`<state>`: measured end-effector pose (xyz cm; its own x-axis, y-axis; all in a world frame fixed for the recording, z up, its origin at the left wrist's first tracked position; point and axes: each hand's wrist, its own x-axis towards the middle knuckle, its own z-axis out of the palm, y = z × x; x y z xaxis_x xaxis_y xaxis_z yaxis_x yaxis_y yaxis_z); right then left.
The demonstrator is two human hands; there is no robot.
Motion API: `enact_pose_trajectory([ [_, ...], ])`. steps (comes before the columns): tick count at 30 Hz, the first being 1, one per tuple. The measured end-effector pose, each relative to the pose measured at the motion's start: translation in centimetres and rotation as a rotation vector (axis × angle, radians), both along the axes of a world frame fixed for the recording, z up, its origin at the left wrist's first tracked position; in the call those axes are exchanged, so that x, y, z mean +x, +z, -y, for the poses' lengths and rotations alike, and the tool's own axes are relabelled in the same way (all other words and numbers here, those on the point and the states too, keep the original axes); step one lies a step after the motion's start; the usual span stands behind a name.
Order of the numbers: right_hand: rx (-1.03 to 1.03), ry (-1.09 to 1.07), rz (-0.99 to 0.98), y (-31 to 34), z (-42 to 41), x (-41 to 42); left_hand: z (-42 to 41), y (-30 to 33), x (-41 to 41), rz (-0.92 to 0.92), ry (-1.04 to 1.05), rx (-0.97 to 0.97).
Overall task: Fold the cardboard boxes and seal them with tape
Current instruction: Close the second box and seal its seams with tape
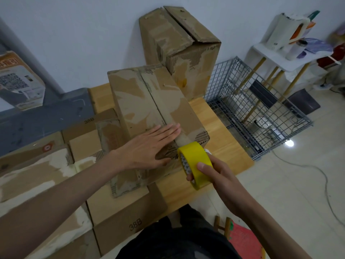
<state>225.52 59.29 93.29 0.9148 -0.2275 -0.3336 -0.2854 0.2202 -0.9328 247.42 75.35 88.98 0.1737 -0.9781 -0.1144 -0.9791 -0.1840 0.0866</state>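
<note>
1. At the centre of the frame, a closed cardboard box (pixel 149 101) lies on a wooden table (pixel 224 139), its long top seam running from upper left to lower right.
2. Left hand (pixel 147 146): flat, fingers straight and together, palm pressed on the box top at its near end, fingertips reaching the seam. It holds nothing.
3. Right hand (pixel 211 176): fingers and thumb curled round a yellow tape roll (pixel 196 163), the thumb lying on the roll's outer face. The roll stands on edge just beside the near right corner of the box.
4. A strip of tape (pixel 183 140) runs from the roll up onto the near end of the seam, just beside the left fingertips.
5. Upper centre of the frame: a second, taller box (pixel 186 49) stands against the pale wall, touching the far end of the first box; its top flaps meet along a dark gap.
6. Lower left of the frame: flattened cardboard sheets (pixel 119 215) lie overlapped on the table, two of them printed "38B"; the central box rests partly on them.
7. Right of the table: a wire cage (pixel 261 109) sits on the tiled floor.
8. Upper right of the frame: a small white table (pixel 280 58) with wooden legs carries a white appliance, too blurred to identify.
9. Bottom right of the frame: part of a red stool (pixel 242 240) shows beside the person's dark clothing.
</note>
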Motion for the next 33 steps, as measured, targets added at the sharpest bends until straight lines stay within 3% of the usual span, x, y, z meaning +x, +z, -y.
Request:
enact_pose_trajectory([
  [9, 0.121, 0.028, -0.052, -0.9, 0.3, -0.2, 0.0, -0.2, -1.6, -0.004, 0.024, 0.063],
  [15, 0.067, 0.082, -0.092, -2.5, 0.1, 0.0, 0.3, -0.9, -2.3, -0.007, 0.081, 0.004],
  [25, 0.0, -0.016, -0.071, -1.9, -1.5, -1.3, -0.4, -1.4, -2.7, 0.018, 0.13, 0.03],
  [33, -0.042, 0.035, -0.172, -8.3, -1.2, -0.2, 0.8, -1.0, -1.3, 0.045, 0.125, 0.052],
])
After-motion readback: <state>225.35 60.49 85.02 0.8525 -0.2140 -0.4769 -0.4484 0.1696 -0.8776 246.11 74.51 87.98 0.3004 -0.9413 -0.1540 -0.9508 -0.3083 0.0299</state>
